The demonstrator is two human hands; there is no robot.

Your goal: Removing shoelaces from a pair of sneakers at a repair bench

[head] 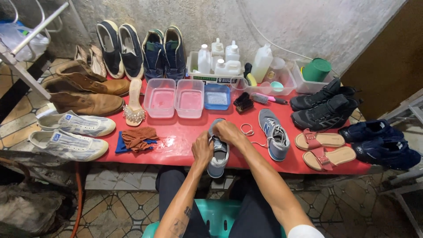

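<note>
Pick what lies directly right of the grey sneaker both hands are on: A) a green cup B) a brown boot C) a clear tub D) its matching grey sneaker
D: the matching grey sneaker lies on the red mat just right of the grey sneaker that the left hand and right hand hold, a loose white lace between them.

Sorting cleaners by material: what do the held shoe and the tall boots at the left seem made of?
Grey sneaker, under both hands: probably suede and mesh, matte and soft-looking. Brown boots: likely leather, smooth with creases and a dull sheen.
</note>
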